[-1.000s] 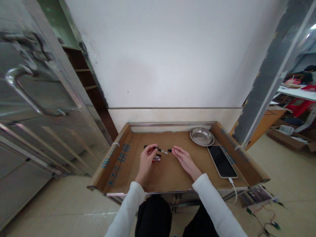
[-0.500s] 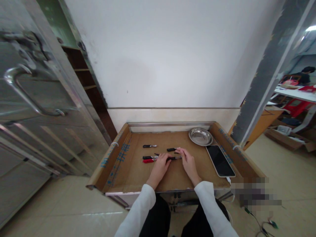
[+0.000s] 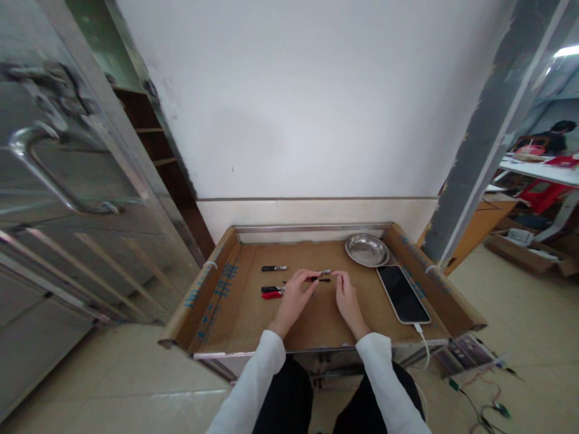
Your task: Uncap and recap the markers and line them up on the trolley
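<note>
On the brown cardboard tray top (image 3: 253, 325), my left hand (image 3: 296, 296) is closed round a dark pen part (image 3: 313, 278), its fingers hiding most of it. A silvery pen end (image 3: 325, 272) shows just beyond those fingertips. To the right, my right hand (image 3: 346, 295) has its fingers pressed together near that end; whatever it grips is too small to tell. A black pen (image 3: 274, 268) lies at the back left. Below it another black pen (image 3: 271, 289) and a red pen (image 3: 271, 295) lie side by side, left of my left hand.
A round metal dish (image 3: 366, 250) sits at the back right. A phone (image 3: 403, 294) with a white cable lies at the right. Raised cardboard sides (image 3: 438, 283) bound the surface. A distant person (image 3: 558, 138) is at the far right.
Both hands have risen slightly from the lower middle. The dark pen between them there is gone from that spot, and my left hand now covers the back pen's place.
</note>
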The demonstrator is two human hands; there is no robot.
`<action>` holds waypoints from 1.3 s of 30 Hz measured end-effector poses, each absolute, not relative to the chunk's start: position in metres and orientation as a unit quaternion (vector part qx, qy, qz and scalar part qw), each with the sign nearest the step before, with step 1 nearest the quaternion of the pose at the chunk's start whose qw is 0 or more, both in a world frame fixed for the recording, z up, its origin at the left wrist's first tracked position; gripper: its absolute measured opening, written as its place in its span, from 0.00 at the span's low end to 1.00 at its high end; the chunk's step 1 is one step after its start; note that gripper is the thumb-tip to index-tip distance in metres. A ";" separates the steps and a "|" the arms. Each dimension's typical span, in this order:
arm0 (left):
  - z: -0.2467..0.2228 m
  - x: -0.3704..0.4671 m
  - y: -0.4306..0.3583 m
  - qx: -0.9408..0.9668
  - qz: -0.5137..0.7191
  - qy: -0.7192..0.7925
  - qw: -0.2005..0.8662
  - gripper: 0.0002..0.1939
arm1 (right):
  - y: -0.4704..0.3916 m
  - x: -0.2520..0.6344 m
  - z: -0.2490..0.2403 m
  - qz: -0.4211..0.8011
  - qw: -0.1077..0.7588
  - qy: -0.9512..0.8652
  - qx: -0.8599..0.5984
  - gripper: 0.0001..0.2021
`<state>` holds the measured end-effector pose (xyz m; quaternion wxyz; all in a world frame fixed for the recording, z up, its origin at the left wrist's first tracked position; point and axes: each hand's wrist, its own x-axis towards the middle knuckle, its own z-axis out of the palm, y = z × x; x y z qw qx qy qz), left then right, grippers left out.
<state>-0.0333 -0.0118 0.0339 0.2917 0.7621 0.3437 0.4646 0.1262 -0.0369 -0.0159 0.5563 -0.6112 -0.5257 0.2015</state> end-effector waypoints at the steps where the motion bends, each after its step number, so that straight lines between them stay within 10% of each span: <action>1: 0.035 -0.033 -0.013 0.771 0.460 0.337 0.282 0.09 | -0.036 0.126 -0.018 0.194 0.553 -0.540 -0.604 0.14; 9: 0.040 -0.048 -0.019 0.692 0.527 0.390 0.303 0.11 | -0.038 0.123 -0.020 0.112 0.409 -0.679 -0.599 0.11; 20: 0.028 -0.081 -0.006 0.550 0.582 0.481 0.356 0.14 | -0.031 0.130 -0.024 0.221 0.592 -0.540 -0.556 0.10; 39: 0.051 -0.066 -0.005 0.655 0.574 0.426 0.245 0.12 | -0.036 0.129 -0.021 0.137 0.486 -0.654 -0.564 0.13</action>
